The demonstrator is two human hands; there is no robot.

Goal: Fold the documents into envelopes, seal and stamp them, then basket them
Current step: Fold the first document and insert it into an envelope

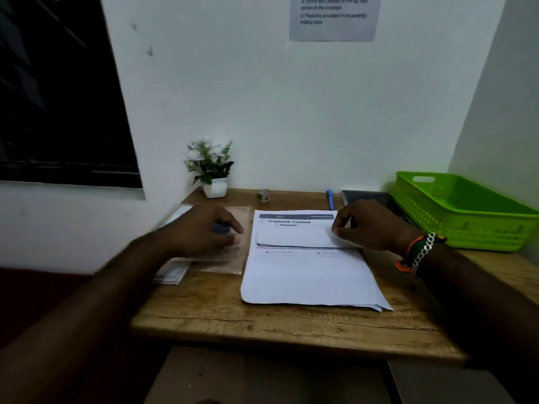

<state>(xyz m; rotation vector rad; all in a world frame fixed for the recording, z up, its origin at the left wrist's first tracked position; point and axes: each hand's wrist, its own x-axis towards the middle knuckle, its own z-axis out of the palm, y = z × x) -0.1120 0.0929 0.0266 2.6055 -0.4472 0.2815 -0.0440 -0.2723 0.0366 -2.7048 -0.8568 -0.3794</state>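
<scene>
One view is all we have, from the head. On the top sheet of the papers (309, 275) we read "Organize Clothes" in bold, under a dark header bar; the smaller lines below it are too blurred to read. A notice (334, 17) on the wall carries numbered lines, 3 and 4, whose words we cannot make out with any certainty.

Our right hand (370, 225) rests at the right edge of a folded sheet (294, 236), its fingertips pinched narrow on that edge; the folded sheet lies on the papers, just left of those fingers. A bracelet (420, 252) sits on that wrist.

Our left hand (204, 228) is blurred, palm down, fingers loosely curled over brownish envelopes (230, 258) left of the papers; we cannot tell whether it grips anything. A small dark thing shows beneath those fingers, too smeared to name.

Right of the right hand sits a green basket (466, 217); what we see of its inside holds nothing. Beyond the fingers, toward the wall, lie a blue pen (330, 198), a dark pad (366, 196), a small roll (264, 196) and a plant (210, 167), all on the table (262, 322).
</scene>
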